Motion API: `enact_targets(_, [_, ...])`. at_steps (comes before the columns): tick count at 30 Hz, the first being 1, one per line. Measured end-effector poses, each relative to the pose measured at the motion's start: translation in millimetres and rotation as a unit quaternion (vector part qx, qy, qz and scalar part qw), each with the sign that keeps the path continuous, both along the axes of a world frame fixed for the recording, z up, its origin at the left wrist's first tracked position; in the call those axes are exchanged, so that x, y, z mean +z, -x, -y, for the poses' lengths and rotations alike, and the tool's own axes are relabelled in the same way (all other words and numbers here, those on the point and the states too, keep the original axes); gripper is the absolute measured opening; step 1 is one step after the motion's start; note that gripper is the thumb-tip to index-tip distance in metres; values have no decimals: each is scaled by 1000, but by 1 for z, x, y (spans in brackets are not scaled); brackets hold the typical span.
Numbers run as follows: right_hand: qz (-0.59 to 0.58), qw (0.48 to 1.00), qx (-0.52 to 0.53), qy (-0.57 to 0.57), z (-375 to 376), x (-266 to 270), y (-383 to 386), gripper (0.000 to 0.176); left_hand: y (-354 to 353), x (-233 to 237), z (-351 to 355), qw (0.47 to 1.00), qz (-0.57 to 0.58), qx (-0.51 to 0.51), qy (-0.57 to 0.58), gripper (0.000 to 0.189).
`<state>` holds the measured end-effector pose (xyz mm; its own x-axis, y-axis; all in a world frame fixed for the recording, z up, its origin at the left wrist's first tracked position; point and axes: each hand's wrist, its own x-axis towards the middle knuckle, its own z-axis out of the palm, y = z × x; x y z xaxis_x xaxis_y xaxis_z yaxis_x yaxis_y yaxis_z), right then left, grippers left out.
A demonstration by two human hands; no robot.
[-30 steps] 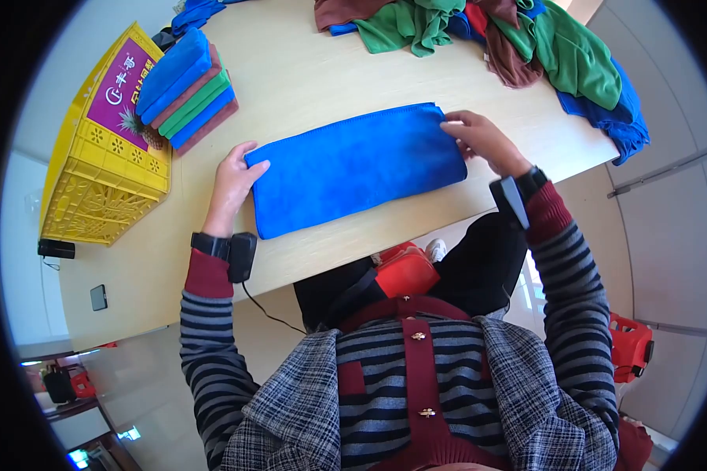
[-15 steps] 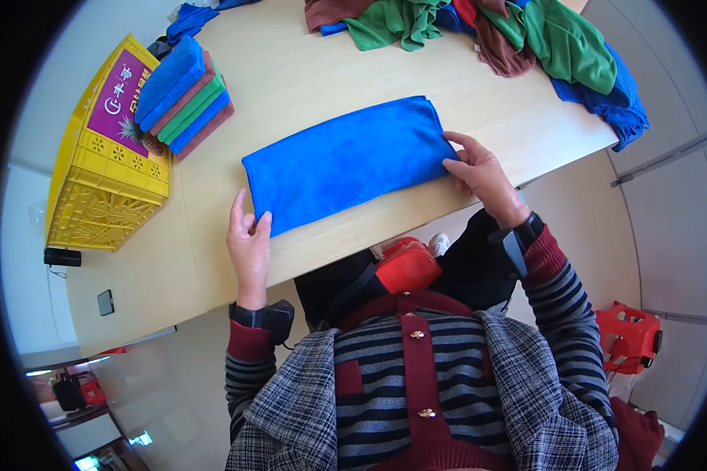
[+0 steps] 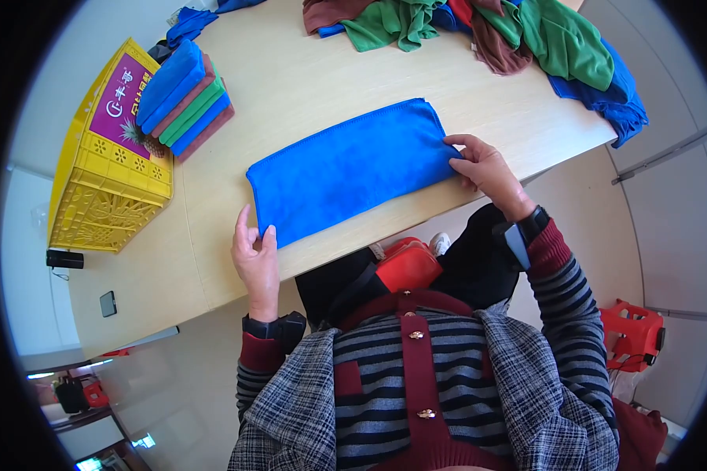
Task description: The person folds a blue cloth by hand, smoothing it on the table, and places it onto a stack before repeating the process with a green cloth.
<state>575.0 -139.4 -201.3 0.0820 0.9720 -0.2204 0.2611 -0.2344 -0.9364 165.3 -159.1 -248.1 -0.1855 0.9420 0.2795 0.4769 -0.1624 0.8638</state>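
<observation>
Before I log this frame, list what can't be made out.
All in the head view:
- Blue cloth: underside, hidden against the table.
- Yellow crate: inside, hidden by its walls.
- Loose cloth pile: far side, cut off by the top edge.
- Flat dark object: too small to identify.

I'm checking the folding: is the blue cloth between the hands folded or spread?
Folded: the blue cloth lies as a long strip, its far edge hemmed, its near edge a smooth bend.
</observation>
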Motion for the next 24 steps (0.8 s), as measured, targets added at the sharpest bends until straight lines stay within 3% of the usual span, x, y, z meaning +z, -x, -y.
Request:
enact_targets(5, [3, 1000, -21, 3, 2, 1, 5, 37, -2, 0, 6, 999, 51, 16, 2, 56])
enact_targets(8, [2, 1000, -14, -11, -1, -9, 2, 35, -2, -4, 13, 994, -49, 38, -94, 53])
enact_targets(16, [17, 999, -4, -35, 2, -10, 4, 34, 2, -8, 17, 984, -145, 53, -90, 55])
enact_targets(24, [23, 999, -8, -43, 6, -15, 2, 34, 0, 2, 16, 989, -131, 59, -40, 55])
